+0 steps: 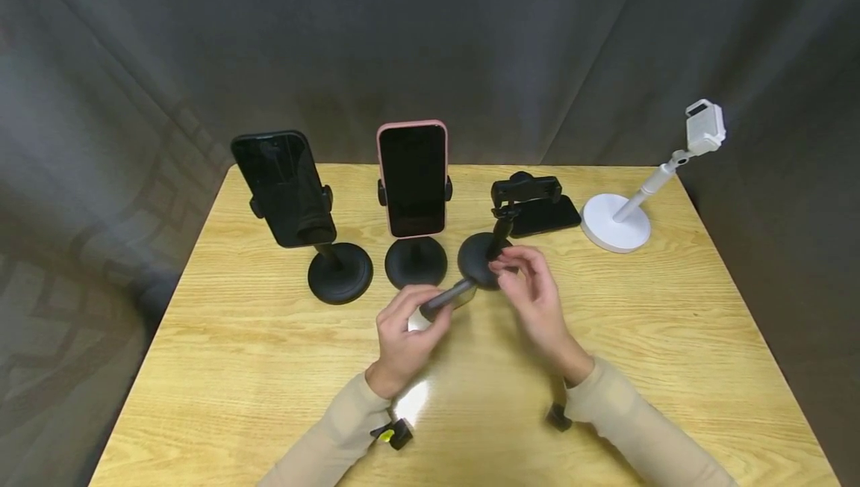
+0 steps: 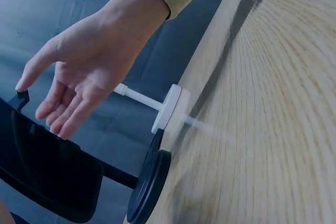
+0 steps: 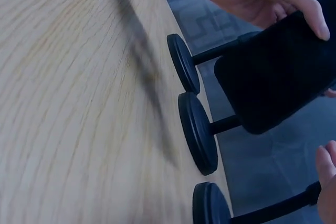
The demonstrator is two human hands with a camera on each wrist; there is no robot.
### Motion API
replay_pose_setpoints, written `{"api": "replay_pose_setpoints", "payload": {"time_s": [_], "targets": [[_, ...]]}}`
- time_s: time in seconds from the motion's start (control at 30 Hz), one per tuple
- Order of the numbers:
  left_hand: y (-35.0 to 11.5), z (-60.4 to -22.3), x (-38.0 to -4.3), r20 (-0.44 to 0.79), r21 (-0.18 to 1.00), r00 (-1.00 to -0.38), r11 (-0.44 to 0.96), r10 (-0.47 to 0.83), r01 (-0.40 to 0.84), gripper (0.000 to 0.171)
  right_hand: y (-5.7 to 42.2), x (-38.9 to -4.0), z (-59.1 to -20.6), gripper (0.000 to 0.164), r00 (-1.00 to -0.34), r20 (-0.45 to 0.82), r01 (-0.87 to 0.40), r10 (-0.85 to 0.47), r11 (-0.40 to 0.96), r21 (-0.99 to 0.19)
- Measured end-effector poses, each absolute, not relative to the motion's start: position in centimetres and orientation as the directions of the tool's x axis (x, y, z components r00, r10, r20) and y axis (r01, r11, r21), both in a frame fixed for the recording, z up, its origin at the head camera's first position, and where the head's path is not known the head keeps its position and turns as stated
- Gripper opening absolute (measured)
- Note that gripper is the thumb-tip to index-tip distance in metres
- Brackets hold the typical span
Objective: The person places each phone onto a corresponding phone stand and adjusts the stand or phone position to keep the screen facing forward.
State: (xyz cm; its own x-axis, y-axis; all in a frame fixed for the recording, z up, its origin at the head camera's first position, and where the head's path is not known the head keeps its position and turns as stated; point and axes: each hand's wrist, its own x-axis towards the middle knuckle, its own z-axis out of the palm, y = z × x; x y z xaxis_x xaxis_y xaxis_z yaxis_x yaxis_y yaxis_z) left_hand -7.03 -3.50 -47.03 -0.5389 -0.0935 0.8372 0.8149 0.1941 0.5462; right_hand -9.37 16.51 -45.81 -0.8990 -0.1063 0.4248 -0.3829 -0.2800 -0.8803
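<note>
My left hand (image 1: 406, 341) grips a dark phone (image 1: 449, 297), seen nearly edge-on from the head. In the right wrist view its thumb lies over one side of that phone (image 3: 278, 77). Just right of the phone, my right hand (image 1: 540, 306) hovers by the post of a black phone stand (image 1: 474, 257), fingers loosely bent. The left wrist view shows this right hand (image 2: 97, 66) with its palm bare; whether its fingertips touch the stand's parts, I cannot tell. At the top of that stand is a holder (image 1: 527, 190) with no phone in it.
Further left, two black stands carry a black phone (image 1: 282, 187) and a pink-rimmed phone (image 1: 413, 181). Behind the third stand a dark phone (image 1: 549, 216) lies on the wooden table (image 1: 672, 337). A white stand (image 1: 614, 227) is at the back right, before a grey curtain.
</note>
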Motion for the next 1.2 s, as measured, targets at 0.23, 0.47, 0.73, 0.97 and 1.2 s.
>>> {"api": "replay_pose_setpoints", "payload": {"time_s": [0.23, 0.47, 0.73, 0.97, 1.2], "targets": [[-2.9, -47.0, -6.8, 0.796, 0.605, -0.59, 0.135, -0.135, 0.785, 0.011, 15.6, -8.8, -45.4, 0.047, -0.825, 0.54, -0.508, -0.168, -0.199, -0.838], [-2.4, -46.9, -6.8, 0.773, 0.632, -0.614, 0.109, -0.158, 0.768, 0.015, 14.9, -7.9, -44.9, 0.063, -0.822, 0.508, -0.51, -0.257, -0.065, -0.858], [-2.1, -47.0, -7.0, 0.766, 0.642, -0.621, 0.127, -0.168, 0.757, 0.017, 14.3, -7.9, -44.8, 0.069, -0.773, 0.562, -0.565, -0.294, -0.081, -0.821], [-1.8, -47.0, -7.2, 0.77, 0.637, -0.615, 0.137, -0.171, 0.759, 0.018, 13.8, -7.8, -44.9, 0.074, -0.761, 0.581, -0.583, -0.289, -0.087, -0.808], [-1.6, -47.0, -7.3, 0.764, 0.644, -0.621, 0.148, -0.172, 0.751, 0.018, 13.5, -7.8, -44.9, 0.077, -0.765, 0.578, -0.585, -0.283, -0.071, -0.808]]}}
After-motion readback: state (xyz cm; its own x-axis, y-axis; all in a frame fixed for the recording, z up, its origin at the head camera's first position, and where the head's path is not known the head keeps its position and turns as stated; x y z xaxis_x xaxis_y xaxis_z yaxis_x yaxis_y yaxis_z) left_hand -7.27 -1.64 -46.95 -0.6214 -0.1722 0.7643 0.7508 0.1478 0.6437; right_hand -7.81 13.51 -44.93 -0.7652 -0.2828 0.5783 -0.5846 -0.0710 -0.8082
